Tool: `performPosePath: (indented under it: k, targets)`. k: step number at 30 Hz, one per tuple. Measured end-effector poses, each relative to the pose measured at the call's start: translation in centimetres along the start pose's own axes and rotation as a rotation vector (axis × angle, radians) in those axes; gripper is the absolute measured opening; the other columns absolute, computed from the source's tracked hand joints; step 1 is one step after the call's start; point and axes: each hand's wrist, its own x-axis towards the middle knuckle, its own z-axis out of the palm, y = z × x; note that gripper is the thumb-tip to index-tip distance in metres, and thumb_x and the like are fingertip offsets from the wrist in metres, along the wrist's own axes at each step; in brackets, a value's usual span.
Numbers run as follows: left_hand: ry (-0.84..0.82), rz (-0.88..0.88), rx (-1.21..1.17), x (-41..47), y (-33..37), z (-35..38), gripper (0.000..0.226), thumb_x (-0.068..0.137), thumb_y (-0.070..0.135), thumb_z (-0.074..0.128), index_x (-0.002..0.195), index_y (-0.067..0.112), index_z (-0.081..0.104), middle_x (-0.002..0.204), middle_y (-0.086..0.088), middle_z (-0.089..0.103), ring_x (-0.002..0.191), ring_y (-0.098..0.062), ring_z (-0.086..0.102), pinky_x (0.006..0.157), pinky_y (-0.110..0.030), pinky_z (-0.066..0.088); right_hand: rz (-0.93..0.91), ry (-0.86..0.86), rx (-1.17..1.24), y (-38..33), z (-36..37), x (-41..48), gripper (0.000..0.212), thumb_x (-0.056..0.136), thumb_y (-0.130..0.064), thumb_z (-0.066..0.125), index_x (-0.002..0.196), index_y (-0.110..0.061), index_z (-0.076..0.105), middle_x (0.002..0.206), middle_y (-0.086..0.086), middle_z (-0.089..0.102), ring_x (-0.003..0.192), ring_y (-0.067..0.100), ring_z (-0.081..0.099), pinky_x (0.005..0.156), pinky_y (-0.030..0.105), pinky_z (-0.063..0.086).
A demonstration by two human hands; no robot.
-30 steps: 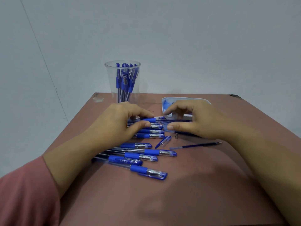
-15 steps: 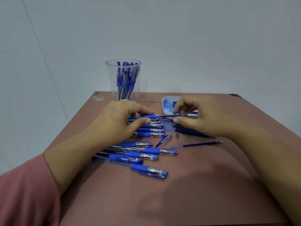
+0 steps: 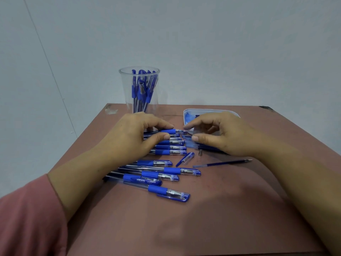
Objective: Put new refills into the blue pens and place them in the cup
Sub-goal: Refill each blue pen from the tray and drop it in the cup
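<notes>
My left hand (image 3: 129, 133) pinches a blue pen (image 3: 168, 131) between thumb and forefinger, just above a row of several capped blue pens (image 3: 171, 147) on the brown table (image 3: 212, 218). My right hand (image 3: 225, 133) hovers at that pen's tip end. Its forefinger reaches over the tip and its thumb lies below, with a gap between them. Whether it holds a refill is not clear. More blue pens (image 3: 173, 170) lie nearer to me. The clear cup (image 3: 127, 93) at the back holds several blue pens.
A white tray (image 3: 212, 110) with blue refills sits behind my right hand. Loose refills (image 3: 203, 145) lie under that hand and a single refill (image 3: 221, 163) lies nearer. A loose pen cap (image 3: 186, 158) and a small metal tip (image 3: 200, 152) are mid-table.
My right hand has shifted left from the tray toward the tip of the pen in my left hand. The left hand has barely moved.
</notes>
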Motion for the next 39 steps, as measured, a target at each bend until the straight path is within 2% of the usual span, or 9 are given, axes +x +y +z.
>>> performPosePath:
  k: [6, 12, 16, 20, 26, 30, 33, 37, 39]
  targets:
    - [0.005, -0.008, -0.002, 0.0, -0.1, 0.0, 0.023, 0.083, 0.035, 0.068, 0.105, 0.039, 0.07, 0.082, 0.036, 0.054, 0.091, 0.01, 0.055, 0.074, -0.008, 0.039, 0.146, -0.173, -0.152, 0.8, -1.2, -0.7, 0.022, 0.077, -0.041, 0.075, 0.097, -0.047, 0.067, 0.087, -0.014, 0.062, 0.082, 0.003, 0.057, 0.077, 0.024, 0.05]
    - [-0.003, -0.009, -0.014, 0.0, 0.0, 0.0, 0.022, 0.083, 0.035, 0.068, 0.105, 0.04, 0.07, 0.08, 0.036, 0.054, 0.089, 0.015, 0.053, 0.072, -0.004, 0.038, 0.128, -0.223, -0.267, 0.4, -0.4, -0.5, 0.011, 0.082, -0.038, 0.073, 0.092, -0.04, 0.071, 0.087, -0.014, 0.058, 0.081, -0.003, 0.053, 0.068, 0.013, 0.041]
    - [-0.003, -0.017, -0.025, 0.0, 0.0, -0.1, 0.022, 0.083, 0.035, 0.068, 0.104, 0.042, 0.069, 0.082, 0.035, 0.055, 0.09, 0.012, 0.054, 0.073, -0.004, 0.039, 0.121, -0.035, -0.034, 0.3, -0.7, -0.4, 0.01, 0.081, -0.027, 0.075, 0.082, -0.036, 0.069, 0.073, -0.017, 0.066, 0.065, -0.004, 0.056, 0.061, 0.008, 0.041]
    - [-0.008, -0.018, -0.021, 0.0, 0.0, -0.1, 0.022, 0.083, 0.038, 0.067, 0.103, 0.046, 0.067, 0.083, 0.033, 0.057, 0.092, 0.008, 0.055, 0.074, -0.008, 0.04, 0.031, 0.158, 0.216, -0.2, -0.2, -0.3, 0.016, 0.08, -0.014, 0.075, 0.082, -0.028, 0.069, 0.072, -0.017, 0.067, 0.067, -0.002, 0.059, 0.066, 0.011, 0.045]
    - [-0.002, -0.005, -0.009, 0.0, 0.1, 0.0, 0.023, 0.083, 0.036, 0.068, 0.106, 0.041, 0.069, 0.084, 0.031, 0.058, 0.089, 0.005, 0.057, 0.074, -0.01, 0.041, -0.018, 0.146, 0.208, -0.6, 0.9, 0.0, 0.017, 0.079, -0.013, 0.076, 0.084, -0.028, 0.068, 0.082, -0.005, 0.071, 0.073, 0.001, 0.064, 0.073, 0.016, 0.052]
    - [0.002, 0.019, 0.002, -0.1, 0.3, 0.1, 0.024, 0.084, 0.035, 0.068, 0.107, 0.039, 0.07, 0.084, 0.032, 0.058, 0.089, 0.005, 0.056, 0.073, -0.009, 0.041, -0.06, 0.176, 0.171, -0.9, 1.5, 0.3, 0.023, 0.079, -0.013, 0.077, 0.081, -0.033, 0.066, 0.082, -0.018, 0.07, 0.074, -0.001, 0.064, 0.07, 0.01, 0.048]
    - [0.022, 0.03, 0.018, 0.0, 0.3, 0.2, 0.023, 0.084, 0.035, 0.068, 0.107, 0.038, 0.07, 0.083, 0.032, 0.057, 0.086, 0.004, 0.057, 0.073, -0.012, 0.041, -0.067, 0.192, 0.135, -0.7, 1.9, 0.5, 0.023, 0.082, -0.019, 0.074, 0.08, -0.039, 0.063, 0.077, -0.024, 0.067, 0.071, -0.001, 0.062, 0.068, 0.011, 0.047]
    - [0.024, 0.045, 0.027, 0.0, 0.2, 0.3, 0.024, 0.083, 0.037, 0.067, 0.108, 0.037, 0.07, 0.083, 0.032, 0.056, 0.086, 0.005, 0.057, 0.074, -0.013, 0.042, -0.051, 0.141, 0.05, -0.7, 2.0, 0.5, 0.015, 0.089, -0.044, 0.056, 0.082, -0.034, 0.066, 0.074, -0.009, 0.068, 0.067, 0.008, 0.06, 0.062, 0.025, 0.048]
    - [0.027, 0.054, 0.028, 0.0, 0.2, 0.3, 0.024, 0.083, 0.038, 0.067, 0.108, 0.037, 0.069, 0.082, 0.034, 0.055, 0.086, 0.006, 0.056, 0.073, -0.011, 0.041, -0.06, 0.137, 0.077, -0.7, 1.9, 0.4, 0.015, 0.084, -0.05, 0.056, 0.089, -0.038, 0.063, 0.079, -0.011, 0.067, 0.075, 0.005, 0.062, 0.068, 0.021, 0.05]
